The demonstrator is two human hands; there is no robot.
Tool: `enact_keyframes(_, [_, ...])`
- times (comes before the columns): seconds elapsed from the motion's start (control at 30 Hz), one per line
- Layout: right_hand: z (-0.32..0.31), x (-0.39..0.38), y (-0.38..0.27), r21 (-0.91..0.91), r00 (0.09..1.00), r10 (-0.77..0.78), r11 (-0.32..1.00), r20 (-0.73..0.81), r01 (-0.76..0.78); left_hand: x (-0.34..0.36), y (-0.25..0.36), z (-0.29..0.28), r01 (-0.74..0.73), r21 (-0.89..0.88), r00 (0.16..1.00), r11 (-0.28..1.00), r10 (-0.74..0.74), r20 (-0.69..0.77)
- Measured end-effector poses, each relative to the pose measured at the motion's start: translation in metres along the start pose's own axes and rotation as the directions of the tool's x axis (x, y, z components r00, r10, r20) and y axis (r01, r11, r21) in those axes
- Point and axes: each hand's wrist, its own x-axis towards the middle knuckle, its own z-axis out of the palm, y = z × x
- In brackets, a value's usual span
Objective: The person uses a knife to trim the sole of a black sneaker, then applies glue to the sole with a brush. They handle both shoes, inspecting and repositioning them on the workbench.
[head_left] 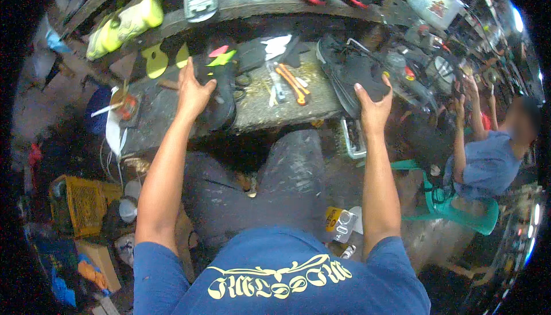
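We have a dark shoe (338, 74) on the right part of the table (258, 114), its pale-edged sole turned to the left. Our right hand (376, 99) holds it at the near end, thumb on one side and fingers on the other. Our left hand (197, 88) is spread wide, thumb and fingers well apart, beside a dark, shoe-shaped piece (224, 99) on the left part of the table; we cannot tell whether it touches that piece. Just beyond the thumb are a pink piece (218, 51) and a bright green piece (222, 59), and farther left a yellow insole-like piece (154, 61). Between our hands lie an orange-handled tool (293, 85) and, farther back, some white material (278, 47). Beyond the table's left side we see a yellow-green bag-like bundle (126, 25). A green plastic chair (476, 214) stands on our right, near another person in a blue-grey top (485, 163). At lower left is a yellow crate (89, 205).
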Motion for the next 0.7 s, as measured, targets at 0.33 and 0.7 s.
enact_keyframes(0.33, [-0.041,-0.083,-0.082,0.452,0.970,0.239,0.870,-0.038,-0.197,-0.074,0.169,-0.022,-0.623,-0.309,0.782,0.718,0.578,-0.233])
enact_keyframes(0.7, [-0.042,-0.108,-0.111,0.333,0.998,-0.002,0.943,-0.064,0.023,-0.079,0.189,-0.036,-0.700,-0.156,0.690,0.697,0.603,-0.400])
